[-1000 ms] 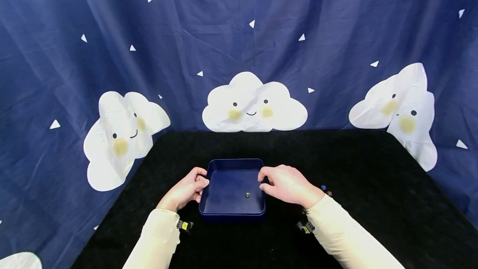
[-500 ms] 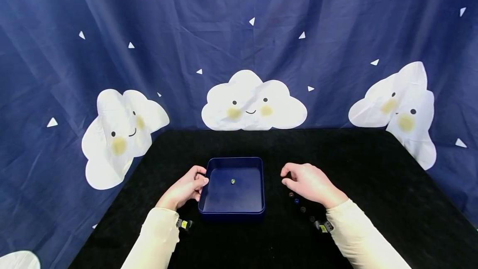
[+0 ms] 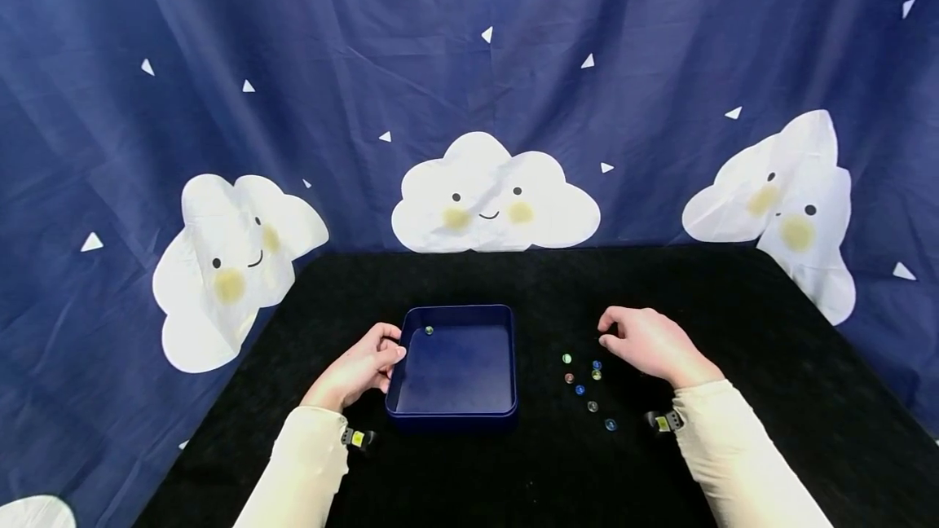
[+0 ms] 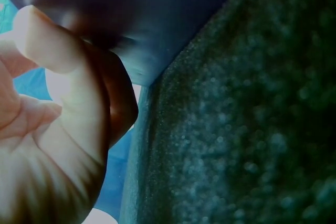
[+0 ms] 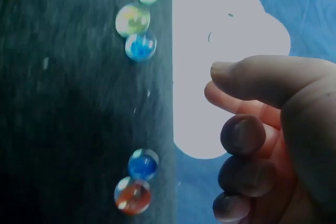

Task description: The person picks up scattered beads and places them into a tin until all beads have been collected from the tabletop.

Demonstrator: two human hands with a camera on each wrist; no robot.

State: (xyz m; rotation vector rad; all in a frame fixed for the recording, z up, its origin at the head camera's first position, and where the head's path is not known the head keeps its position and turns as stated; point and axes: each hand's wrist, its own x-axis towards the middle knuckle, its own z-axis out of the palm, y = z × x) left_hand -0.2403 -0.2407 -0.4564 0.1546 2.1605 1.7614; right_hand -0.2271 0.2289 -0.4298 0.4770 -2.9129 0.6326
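Note:
A shallow navy blue box [image 3: 455,413] stands on the black cloth. My left hand [image 3: 367,361] grips its left wall, thumb at the rim; in the left wrist view the fingers [image 4: 63,61] lie against the box's side [image 4: 157,30]. One small greenish glass marble [image 3: 429,330] is inside, near the far left corner. My right hand [image 3: 653,343] hovers over the cloth to the right, fingers loosely bent and holding nothing. Closest to it in the head view are a blue marble [image 3: 597,365] and a yellow-green marble [image 3: 597,376]. A red marble [image 5: 133,196] shows in the right wrist view.
More marbles lie between box and right hand, among them a pale green marble [image 3: 567,358], a brownish marble [image 3: 569,379] and a blue marble [image 3: 611,424]. Behind the black cloth [image 3: 455,479] hangs a blue curtain [image 3: 352,88] with clouds on it.
My right hand has moved from the box's right wall out to the right, uncovering several marbles. Inside the box, the marble has rolled left and away from me. The left hand has kept its grip.

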